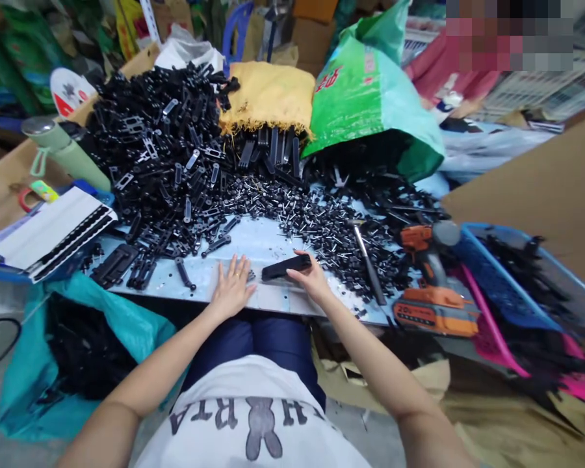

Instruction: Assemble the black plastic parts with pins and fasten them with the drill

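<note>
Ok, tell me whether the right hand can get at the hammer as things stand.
Probably yes: the hammer lies just beside the right hand, only small loose pieces between. But that hand grips a black part.

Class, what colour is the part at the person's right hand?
Black. The part shows best in the head view.

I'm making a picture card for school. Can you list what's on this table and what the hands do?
hands: left hand open, flat on the table; right hand gripping a long black piece
pile: black plastic parts behind the hands
tools: hammer and orange drill, right side
bags: yellow sack and green bag, at the back
</note>
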`<state>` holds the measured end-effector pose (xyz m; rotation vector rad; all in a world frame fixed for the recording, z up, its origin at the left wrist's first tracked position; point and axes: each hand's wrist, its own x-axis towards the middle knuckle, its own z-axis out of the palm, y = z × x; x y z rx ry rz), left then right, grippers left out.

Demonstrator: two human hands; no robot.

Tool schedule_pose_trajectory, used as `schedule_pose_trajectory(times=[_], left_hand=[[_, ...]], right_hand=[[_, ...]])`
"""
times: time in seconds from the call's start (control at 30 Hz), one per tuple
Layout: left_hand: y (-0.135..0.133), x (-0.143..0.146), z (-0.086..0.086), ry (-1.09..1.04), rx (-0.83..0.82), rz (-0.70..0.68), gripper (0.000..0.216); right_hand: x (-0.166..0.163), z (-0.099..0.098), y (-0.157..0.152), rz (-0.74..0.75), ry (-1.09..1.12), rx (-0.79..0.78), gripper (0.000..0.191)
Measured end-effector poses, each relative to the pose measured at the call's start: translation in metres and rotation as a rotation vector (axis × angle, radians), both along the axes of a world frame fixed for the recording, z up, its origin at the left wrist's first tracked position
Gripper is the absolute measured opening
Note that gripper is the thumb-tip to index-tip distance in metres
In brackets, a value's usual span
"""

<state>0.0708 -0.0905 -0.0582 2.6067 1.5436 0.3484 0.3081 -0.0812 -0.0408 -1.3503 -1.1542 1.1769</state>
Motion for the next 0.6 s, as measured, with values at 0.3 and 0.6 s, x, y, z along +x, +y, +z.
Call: schedule_pose_trajectory(times=[0.3,0.6], left_hand=[[-0.006,-0.011,0.005,-0.249,0.016,0.080,0.035],[-0.005,-0.012,0.025,-0.585,-0.149,0.210,0.037]], right_hand=[[0.025,0.027,-0.008,0.432,-0.963,0.366,0.040],[-0.037,0.029,0.023,0.062,-1.275,-0.157,0.070]])
